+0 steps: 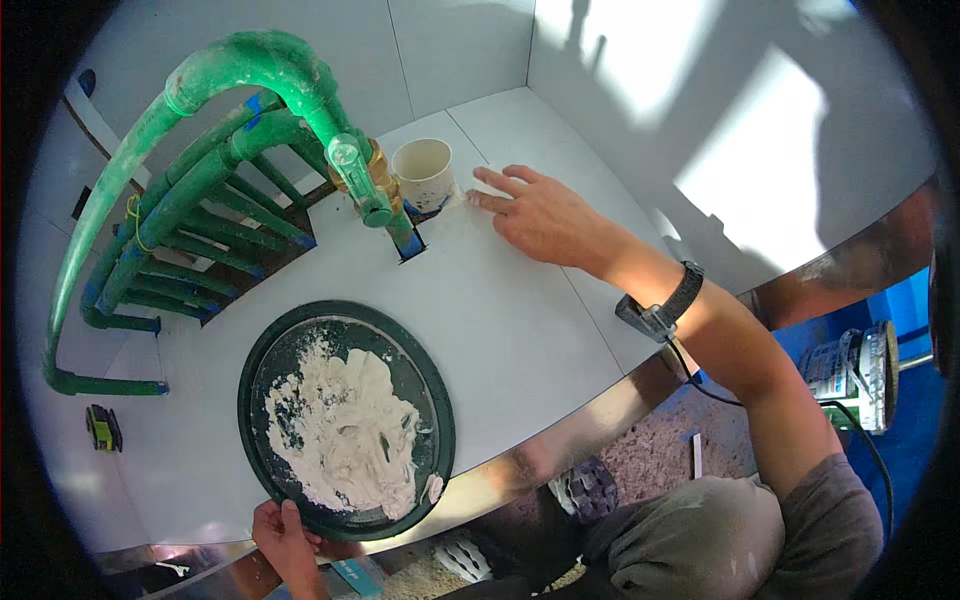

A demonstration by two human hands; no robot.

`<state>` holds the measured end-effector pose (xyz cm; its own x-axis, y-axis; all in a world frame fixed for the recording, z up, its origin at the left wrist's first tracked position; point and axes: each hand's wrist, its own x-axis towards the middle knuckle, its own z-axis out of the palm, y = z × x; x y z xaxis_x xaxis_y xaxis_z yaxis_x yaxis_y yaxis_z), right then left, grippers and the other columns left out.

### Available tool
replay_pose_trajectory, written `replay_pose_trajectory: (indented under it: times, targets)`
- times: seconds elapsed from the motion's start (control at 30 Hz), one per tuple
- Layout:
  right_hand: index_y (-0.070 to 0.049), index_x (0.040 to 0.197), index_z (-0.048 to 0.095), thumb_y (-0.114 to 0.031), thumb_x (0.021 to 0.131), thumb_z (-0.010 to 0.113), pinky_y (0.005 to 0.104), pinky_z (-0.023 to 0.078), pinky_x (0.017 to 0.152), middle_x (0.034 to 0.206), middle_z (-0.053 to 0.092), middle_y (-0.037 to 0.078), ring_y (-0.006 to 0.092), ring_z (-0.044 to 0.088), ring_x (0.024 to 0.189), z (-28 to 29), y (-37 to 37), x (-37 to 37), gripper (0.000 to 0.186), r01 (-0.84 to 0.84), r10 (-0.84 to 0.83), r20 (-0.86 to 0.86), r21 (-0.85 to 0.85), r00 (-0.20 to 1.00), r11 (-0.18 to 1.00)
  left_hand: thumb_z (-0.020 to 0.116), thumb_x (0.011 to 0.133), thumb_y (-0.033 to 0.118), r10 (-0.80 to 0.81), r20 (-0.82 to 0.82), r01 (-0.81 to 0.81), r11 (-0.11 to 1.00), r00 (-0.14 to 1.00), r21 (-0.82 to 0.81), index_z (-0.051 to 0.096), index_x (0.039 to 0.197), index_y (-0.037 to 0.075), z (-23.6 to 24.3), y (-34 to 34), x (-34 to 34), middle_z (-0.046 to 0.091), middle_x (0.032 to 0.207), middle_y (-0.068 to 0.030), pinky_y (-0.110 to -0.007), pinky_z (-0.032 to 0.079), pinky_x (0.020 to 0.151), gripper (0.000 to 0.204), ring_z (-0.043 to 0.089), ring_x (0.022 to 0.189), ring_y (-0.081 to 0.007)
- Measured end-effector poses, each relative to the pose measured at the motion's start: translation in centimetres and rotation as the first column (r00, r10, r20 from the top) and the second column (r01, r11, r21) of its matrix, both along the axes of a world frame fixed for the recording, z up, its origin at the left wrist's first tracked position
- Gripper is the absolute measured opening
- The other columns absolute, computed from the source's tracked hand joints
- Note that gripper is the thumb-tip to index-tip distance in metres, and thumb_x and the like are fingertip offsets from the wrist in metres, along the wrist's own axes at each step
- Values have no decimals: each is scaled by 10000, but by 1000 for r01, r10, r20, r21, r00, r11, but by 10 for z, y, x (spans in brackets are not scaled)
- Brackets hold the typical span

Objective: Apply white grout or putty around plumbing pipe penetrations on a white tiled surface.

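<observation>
A round black tray (444,400) lies on the white tiled surface, with off-white paste (345,440) spread over its middle. My left hand (287,540) pinches the tray's near rim, thumb on top. A short white pipe stub (424,172), spotted with dirt, stands up from the tiles beside a green pipe with a brass fitting. To the right of its base, my right hand (535,212) is stretched out palm down, fingers apart, with the fingertips at a pale smear on the tile. Nothing shows in that hand, and its fingertips look whitened.
Green pipes (190,215) rise through cutouts at the left; the tallest arches over to the valve handle (357,175). A small green-and-black device (103,428) sits at far left. A metal edge strip (540,455) borders the surface. A bucket (870,375) is at the right.
</observation>
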<state>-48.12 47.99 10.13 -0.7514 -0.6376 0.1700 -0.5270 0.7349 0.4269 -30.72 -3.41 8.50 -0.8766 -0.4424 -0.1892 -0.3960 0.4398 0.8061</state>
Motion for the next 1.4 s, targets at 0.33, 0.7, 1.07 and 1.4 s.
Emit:
replay_pose_trajectory:
  times: [0.33, 0.7, 1.07, 1.4]
  targets:
    - [-26, 948, 775, -89, 917, 552, 410, 412, 1124, 1439, 600, 76, 296, 419, 1449, -4, 23, -1, 234, 116, -112, 148, -16, 983, 993, 641, 997, 167, 19, 40, -19, 1000, 999, -18, 530, 1010, -9, 7, 6, 0, 549, 697, -34, -230, 362, 346, 208, 444, 413, -75]
    - [-10, 1370, 611, -35, 956, 521, 469, 429, 1082, 1481, 553, 117, 335, 439, 1422, -7, 25, -45, 424, 167, -133, 283, -101, 950, 981, 635, 999, 151, 17, 14, -17, 1000, 1000, 9, 531, 983, 1, 3, 4, 0, 530, 684, -22, -234, 364, 335, 183, 445, 401, -74]
    - [23, 1289, 623, -44, 945, 525, 463, 461, 1061, 1354, 587, 288, 358, 559, 1298, -13, 51, -100, 364, 317, -293, 209, -93, 933, 944, 635, 993, 155, 20, 32, -19, 1000, 999, -14, 531, 1025, -25, 1, -1, 0, 548, 691, -43, -240, 354, 332, 211, 463, 396, -92]
    - [-7, 998, 723, -69, 896, 572, 491, 504, 955, 1151, 694, 247, 359, 639, 1170, -8, 17, -116, 192, 345, -322, 213, -81, 923, 935, 655, 979, 146, 43, 20, -42, 999, 999, -18, 538, 1014, -28, 6, -9, 12, 540, 705, -33, -241, 376, 342, 213, 472, 428, -84]
